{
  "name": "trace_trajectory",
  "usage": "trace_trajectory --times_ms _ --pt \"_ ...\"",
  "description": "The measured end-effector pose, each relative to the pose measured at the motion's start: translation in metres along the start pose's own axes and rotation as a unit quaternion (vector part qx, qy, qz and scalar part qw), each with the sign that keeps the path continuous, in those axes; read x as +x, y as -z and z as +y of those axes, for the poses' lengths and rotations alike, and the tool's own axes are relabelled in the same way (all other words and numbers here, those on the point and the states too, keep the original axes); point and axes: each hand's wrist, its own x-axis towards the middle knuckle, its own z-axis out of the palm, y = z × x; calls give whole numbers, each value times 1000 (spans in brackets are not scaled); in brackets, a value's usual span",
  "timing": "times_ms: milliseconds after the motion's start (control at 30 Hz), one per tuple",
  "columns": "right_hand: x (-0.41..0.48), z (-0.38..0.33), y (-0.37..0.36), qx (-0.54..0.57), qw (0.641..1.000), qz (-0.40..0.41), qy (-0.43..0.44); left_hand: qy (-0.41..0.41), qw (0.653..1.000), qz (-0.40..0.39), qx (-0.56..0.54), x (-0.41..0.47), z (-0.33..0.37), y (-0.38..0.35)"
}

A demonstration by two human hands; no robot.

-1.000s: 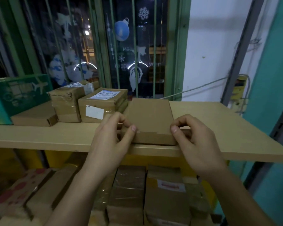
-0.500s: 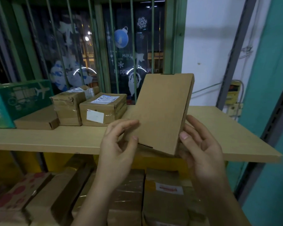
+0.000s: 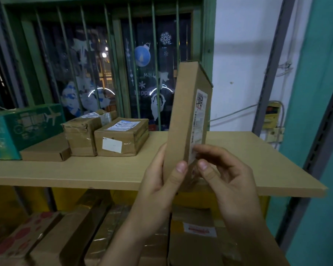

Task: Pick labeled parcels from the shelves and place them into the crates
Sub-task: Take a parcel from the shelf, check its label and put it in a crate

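Above the front edge of the pale wooden shelf board [image 3: 85, 175], I hold a flat brown cardboard parcel [image 3: 183, 120] upright, its printed label [image 3: 197, 123] turned rightward. My left hand [image 3: 161, 187] and right hand [image 3: 225, 181] pinch its lower end; the label's text seems too blurred to read.

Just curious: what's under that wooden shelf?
Under the shelf lie packed brown parcels, one spotted red, with yellow behind. The hands and forearms hide the middle ones.
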Motion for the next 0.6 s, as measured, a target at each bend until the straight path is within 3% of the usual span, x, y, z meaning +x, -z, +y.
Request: trace_trajectory --times_ms 67,200,400,600 --pt "1 0 1 -29 999 16 11 -9 999 34 -7 1 -1 1" --pt "1 7 5 -200 975 91 45 -9 994 107 6 3 -8 5" --pt "1 9 8 -38 990 135 -5 5 989 150 6 4 -16 6" --pt "1 6 15 -56 990 129 5 5 981 188 41 7 -20 8"
